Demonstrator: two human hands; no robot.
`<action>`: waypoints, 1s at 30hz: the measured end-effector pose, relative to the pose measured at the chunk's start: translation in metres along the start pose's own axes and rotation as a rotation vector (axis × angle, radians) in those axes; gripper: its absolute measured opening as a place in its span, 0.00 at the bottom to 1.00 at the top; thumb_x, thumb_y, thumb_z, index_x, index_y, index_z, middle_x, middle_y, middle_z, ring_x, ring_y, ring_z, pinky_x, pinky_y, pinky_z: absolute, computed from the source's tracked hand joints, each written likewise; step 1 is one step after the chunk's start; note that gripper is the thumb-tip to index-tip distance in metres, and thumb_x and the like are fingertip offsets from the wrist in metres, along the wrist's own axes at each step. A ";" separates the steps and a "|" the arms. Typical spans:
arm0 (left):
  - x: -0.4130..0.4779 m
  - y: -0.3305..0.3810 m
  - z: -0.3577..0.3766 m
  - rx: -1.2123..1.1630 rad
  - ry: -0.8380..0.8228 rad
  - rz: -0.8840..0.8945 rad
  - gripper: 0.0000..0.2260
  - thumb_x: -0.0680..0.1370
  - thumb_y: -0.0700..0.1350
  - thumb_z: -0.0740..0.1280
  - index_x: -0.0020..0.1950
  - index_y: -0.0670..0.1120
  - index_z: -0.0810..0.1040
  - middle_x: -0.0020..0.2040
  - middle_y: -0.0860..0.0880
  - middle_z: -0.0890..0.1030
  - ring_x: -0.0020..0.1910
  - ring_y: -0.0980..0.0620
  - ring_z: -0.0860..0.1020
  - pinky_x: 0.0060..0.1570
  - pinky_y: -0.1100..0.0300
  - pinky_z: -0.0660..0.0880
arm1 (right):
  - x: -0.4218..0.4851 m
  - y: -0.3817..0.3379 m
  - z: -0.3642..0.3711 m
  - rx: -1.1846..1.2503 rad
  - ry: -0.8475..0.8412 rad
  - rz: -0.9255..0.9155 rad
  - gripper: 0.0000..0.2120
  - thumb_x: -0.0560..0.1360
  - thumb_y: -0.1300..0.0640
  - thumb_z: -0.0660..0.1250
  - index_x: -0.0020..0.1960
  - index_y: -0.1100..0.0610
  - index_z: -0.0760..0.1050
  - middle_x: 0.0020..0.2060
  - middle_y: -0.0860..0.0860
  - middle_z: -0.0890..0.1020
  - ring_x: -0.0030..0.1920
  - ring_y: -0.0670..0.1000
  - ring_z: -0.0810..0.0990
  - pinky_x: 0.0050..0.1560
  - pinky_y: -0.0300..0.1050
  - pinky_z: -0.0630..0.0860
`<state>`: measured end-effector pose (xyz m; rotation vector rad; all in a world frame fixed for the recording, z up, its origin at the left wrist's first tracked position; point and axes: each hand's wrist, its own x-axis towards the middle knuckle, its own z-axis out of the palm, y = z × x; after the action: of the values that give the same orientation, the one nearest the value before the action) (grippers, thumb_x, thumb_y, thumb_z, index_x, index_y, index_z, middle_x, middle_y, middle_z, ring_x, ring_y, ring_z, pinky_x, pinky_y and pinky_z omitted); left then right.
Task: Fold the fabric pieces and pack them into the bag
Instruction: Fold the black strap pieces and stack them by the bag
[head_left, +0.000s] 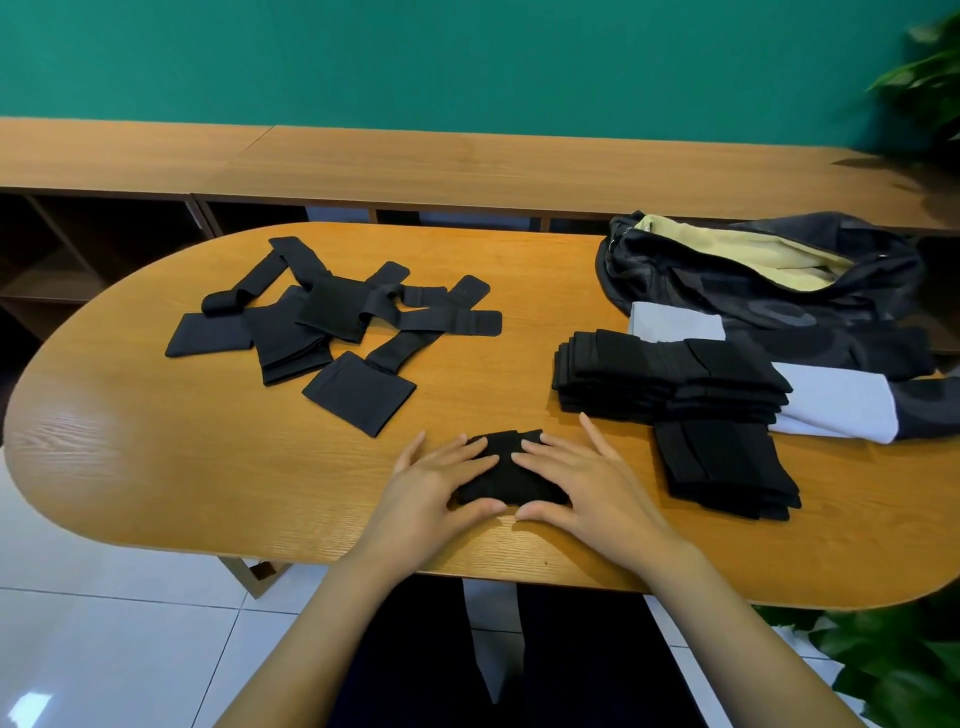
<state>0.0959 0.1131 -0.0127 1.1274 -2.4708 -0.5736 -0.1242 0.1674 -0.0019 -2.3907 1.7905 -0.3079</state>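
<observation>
A small folded black fabric piece (506, 475) lies near the table's front edge. My left hand (434, 491) and my right hand (582, 480) press flat on it from either side, fingers spread, thumbs at its near edge. A loose pile of unfolded black fabric pieces (332, 322) lies at the back left. Two stacks of folded black pieces (670, 374) (727, 467) sit to the right. The dark bag (769, 291) with a pale yellow lining lies open at the back right.
The oval wooden table (208, 467) stands before a low wooden shelf unit (415, 166) and a green wall. Light grey panels (841, 410) of the bag lie beside the stacks. Green plants (893, 670) stand at the right.
</observation>
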 end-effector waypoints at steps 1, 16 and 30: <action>0.000 0.002 -0.001 -0.008 0.017 0.004 0.29 0.74 0.70 0.57 0.71 0.58 0.72 0.72 0.59 0.70 0.74 0.64 0.60 0.77 0.51 0.44 | -0.001 0.000 -0.001 -0.003 0.012 -0.016 0.34 0.74 0.30 0.52 0.75 0.44 0.64 0.73 0.42 0.68 0.75 0.41 0.60 0.75 0.44 0.32; 0.024 0.057 -0.013 -0.125 0.286 0.223 0.19 0.76 0.61 0.63 0.60 0.53 0.81 0.54 0.60 0.83 0.55 0.66 0.77 0.73 0.50 0.60 | -0.042 0.029 -0.046 0.178 0.457 -0.024 0.21 0.81 0.40 0.53 0.61 0.49 0.80 0.50 0.43 0.85 0.51 0.41 0.80 0.76 0.38 0.52; 0.110 0.139 0.065 0.107 0.420 0.514 0.18 0.71 0.35 0.75 0.59 0.47 0.83 0.56 0.51 0.84 0.55 0.51 0.81 0.68 0.43 0.66 | -0.108 0.134 -0.069 -0.167 0.594 0.150 0.18 0.78 0.54 0.59 0.63 0.53 0.79 0.60 0.49 0.82 0.62 0.51 0.77 0.72 0.54 0.61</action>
<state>-0.0898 0.1249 0.0188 0.5294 -2.2964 -0.0450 -0.2950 0.2337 0.0249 -2.4180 2.2983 -0.9689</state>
